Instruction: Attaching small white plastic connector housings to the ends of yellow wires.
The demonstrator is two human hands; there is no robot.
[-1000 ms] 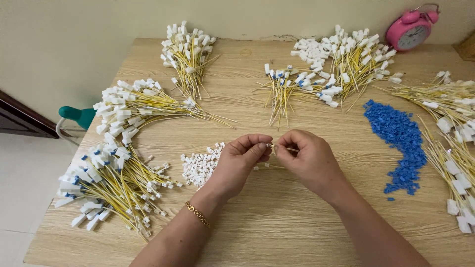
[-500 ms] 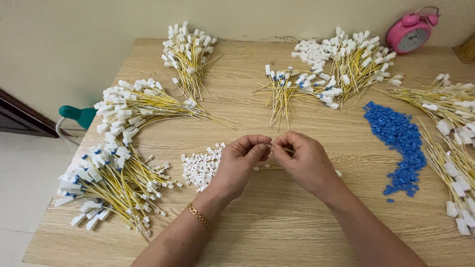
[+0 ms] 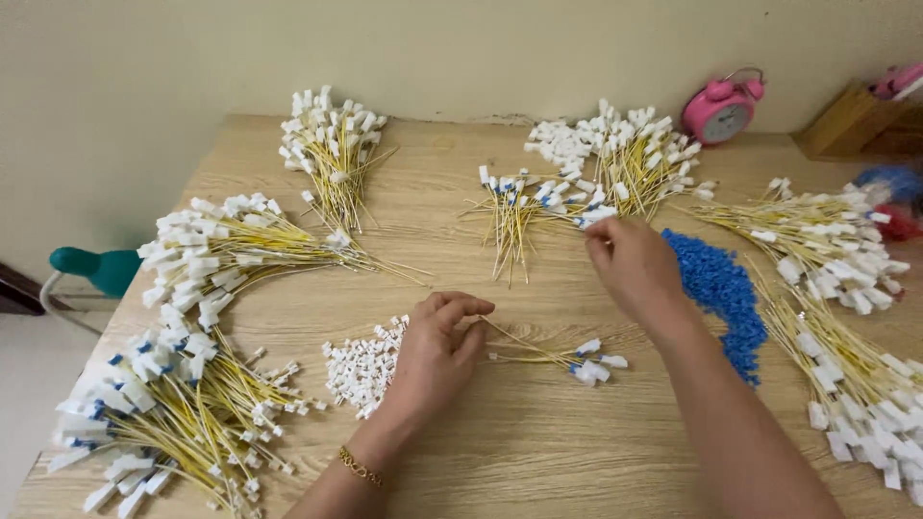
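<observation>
Small bundle of yellow wires [image 3: 548,354] with white connectors is lying at frame centre on the tabletop [image 3: 538,452]. Left hand [image 3: 437,351] is pinching the bundle's bare ends, fingers curled narrow. Right hand [image 3: 636,264] is reaching toward upper centre, fingertips touching a white-tipped wire in the fanned wire pile [image 3: 538,197]; can't tell if it's gripping. Loose white connector heap [image 3: 361,365] is sitting just left of the left hand. Blue pellet pile [image 3: 721,288] is lying right of the right hand. Pink alarm clock [image 3: 723,108] is standing upper right.
</observation>
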